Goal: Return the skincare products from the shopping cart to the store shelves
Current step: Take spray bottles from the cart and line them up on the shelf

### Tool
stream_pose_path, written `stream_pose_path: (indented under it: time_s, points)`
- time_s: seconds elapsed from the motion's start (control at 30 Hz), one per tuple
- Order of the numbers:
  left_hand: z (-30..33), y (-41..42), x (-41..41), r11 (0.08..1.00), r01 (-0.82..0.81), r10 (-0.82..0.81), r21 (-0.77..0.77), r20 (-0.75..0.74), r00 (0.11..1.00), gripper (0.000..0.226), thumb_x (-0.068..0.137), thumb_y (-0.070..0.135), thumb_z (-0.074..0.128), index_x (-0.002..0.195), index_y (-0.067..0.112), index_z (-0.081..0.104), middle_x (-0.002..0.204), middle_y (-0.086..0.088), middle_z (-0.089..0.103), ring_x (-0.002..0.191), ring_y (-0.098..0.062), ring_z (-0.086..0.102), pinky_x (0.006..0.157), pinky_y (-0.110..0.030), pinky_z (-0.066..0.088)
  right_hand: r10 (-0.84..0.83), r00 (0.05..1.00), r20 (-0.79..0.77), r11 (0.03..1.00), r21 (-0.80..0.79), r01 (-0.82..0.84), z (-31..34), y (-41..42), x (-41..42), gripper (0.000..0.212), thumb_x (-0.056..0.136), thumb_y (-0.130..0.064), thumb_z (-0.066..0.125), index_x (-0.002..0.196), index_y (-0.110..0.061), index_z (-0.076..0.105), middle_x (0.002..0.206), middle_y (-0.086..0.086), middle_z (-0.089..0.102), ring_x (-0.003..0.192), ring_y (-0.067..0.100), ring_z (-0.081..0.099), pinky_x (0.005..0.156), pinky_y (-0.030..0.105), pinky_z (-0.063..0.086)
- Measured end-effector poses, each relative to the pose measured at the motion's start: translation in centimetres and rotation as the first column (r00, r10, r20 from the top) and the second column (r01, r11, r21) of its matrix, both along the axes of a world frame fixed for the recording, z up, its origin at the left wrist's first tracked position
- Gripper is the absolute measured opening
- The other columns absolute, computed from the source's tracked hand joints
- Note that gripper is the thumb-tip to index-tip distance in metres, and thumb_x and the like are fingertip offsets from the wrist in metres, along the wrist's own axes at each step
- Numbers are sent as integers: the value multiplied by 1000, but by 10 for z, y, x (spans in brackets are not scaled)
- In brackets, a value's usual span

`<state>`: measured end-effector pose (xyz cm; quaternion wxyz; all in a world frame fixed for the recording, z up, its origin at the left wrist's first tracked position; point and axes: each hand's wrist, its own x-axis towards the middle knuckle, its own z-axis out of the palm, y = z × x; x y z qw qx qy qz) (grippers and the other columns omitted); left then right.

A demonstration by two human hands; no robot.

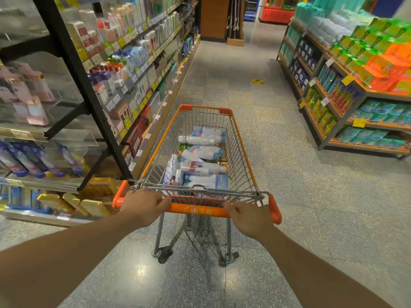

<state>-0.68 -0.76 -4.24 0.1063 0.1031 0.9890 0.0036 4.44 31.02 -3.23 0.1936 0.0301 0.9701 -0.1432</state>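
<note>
Store aisle, speckled floor (222, 70). Bottles (201, 167) lie piled flat in cart (243, 152), white and blue, some boxed; none shelved yet. Likely light, stiff plastic, smooth, may roll or slip; best taken round the body, one at a time. Left hand (144, 205) and right hand (249, 218) both curl over the orange handle (198, 210), gripping it. Skincare shelves (133, 63) stand just beside cart on the left; other shelving (347, 90) well apart, right.
</note>
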Motion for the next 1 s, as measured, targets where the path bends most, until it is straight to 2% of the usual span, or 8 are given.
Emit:
stream_pose_path:
  time_s: [0.07, 0.13, 0.23, 0.3, 0.37, 0.47, 0.87, 1.0]
  points:
    - [-1, 1, -2, 999, -36, 36, -2, 23, 999, 71, 97, 74, 13, 77, 28, 63, 66, 6, 66, 62, -9, 62, 80, -38, 55, 27, 998, -62, 996, 87, -22, -7, -1, 0, 61, 100, -73, 12, 92, -35, 59, 76, -11, 61, 81, 14, 60, 106, 51, 42]
    - [-3, 2, -2, 998, -67, 68, -18, 24, 997, 73, 97, 75, 13, 77, 27, 64, 65, 6, 68, 54, -9, 63, 65, -32, 59, 53, 991, -121, 986, 162, -33, -8, -4, 2, 63, 101, -71, 10, 85, -32, 57, 69, -10, 56, 73, 13, 57, 101, 47, 46]
    - [-5, 5, -4, 994, -81, 82, -68, 12, 997, 79, 95, 75, 12, 75, 24, 68, 61, 4, 67, 53, -10, 64, 60, -31, 59, 64, 988, -138, 979, 199, -36, -5, -7, -1, 67, 102, -70, 10, 80, -28, 58, 67, -8, 55, 65, 12, 54, 81, 34, 48]
    - [-7, 6, -6, 993, -91, 93, -71, 13, 996, 78, 96, 74, 14, 74, 23, 69, 60, 3, 67, 54, -10, 64, 59, -30, 58, 73, 988, -134, 974, 225, -41, -4, -6, -4, 70, 102, -69, 13, 77, -26, 62, 68, -7, 58, 61, 13, 54, 63, 29, 41]
    - [-7, 8, -6, 993, -94, 94, -66, -2, 996, 76, 97, 73, 17, 73, 23, 70, 62, 2, 67, 56, -9, 63, 57, -27, 55, 73, 988, -135, 970, 239, -39, -4, -6, -8, 72, 103, -68, 16, 75, -23, 65, 68, -5, 61, 61, 15, 58, 57, 27, 39]
    - [-9, 8, -4, 994, -90, 87, -63, -44, 995, 70, 99, 68, 23, 74, 21, 69, 62, 1, 66, 56, -10, 61, 56, -26, 54, 85, 987, -134, 968, 244, -51, -7, -6, -11, 71, 102, -67, 20, 74, -21, 66, 67, -3, 62, 61, 18, 60, 58, 26, 44]
    - [-10, 13, -5, 990, -134, 129, -46, -90, 988, 69, 97, 71, 23, 68, 27, 68, 60, 11, 65, 55, -2, 61, 58, -27, 57, 97, 969, -227, 981, 184, -55, -13, 0, -13, 70, 102, -63, 16, 62, -20, 53, 59, -5, 51, 49, 14, 46, 52, 24, 34]
    - [-9, 15, -5, 990, -141, 139, -29, -80, 987, 68, 97, 70, 23, 70, 27, 69, 61, 11, 65, 56, -1, 61, 58, -24, 55, 106, 969, -224, 978, 197, -61, -15, 0, -17, 73, 102, -64, 14, 64, -19, 58, 60, -4, 55, 50, 16, 50, 54, 25, 37]
